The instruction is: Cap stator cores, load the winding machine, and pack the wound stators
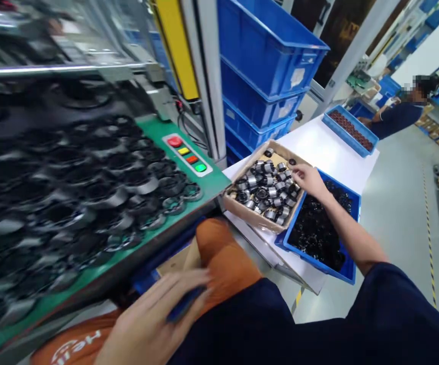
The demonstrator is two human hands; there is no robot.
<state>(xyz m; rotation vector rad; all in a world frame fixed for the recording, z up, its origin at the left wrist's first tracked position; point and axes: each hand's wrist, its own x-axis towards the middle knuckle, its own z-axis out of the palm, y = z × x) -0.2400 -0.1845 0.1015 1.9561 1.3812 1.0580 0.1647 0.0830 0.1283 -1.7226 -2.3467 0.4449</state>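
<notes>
Watching this from across the room, and the right hand (306, 178) is in at the carton (249, 217), up by the rim on the blue crate side. Its fingers are bent in narrow beside a small black piece (292, 162), but I can't tell if they've actually got hold of it. The left hand (158, 317) is blurry above the lap, fingers loosely apart, nothing in it that I can make out.

The silver-and-black rings (268, 192) are heaped in the carton at all angles, so imo the trick is a light pinch on one loose piece, then straight up so it doesn't snag its neighbors. Keep the forearm high too, since it's reaching right over the blue crate (357, 235) of black parts (310, 228).

Carton and crate sit side by side on a white tabletop (318, 147), with a blue tray (343, 137) of reddish-brown bits farther back. On the other side, a green tabletop (213, 185) carries rows of bigger-looking rings (101, 192) and a button panel (187, 154). Stacked blue crates (272, 56) stand behind, and a co-worker (398, 119) is busy past the tray.
</notes>
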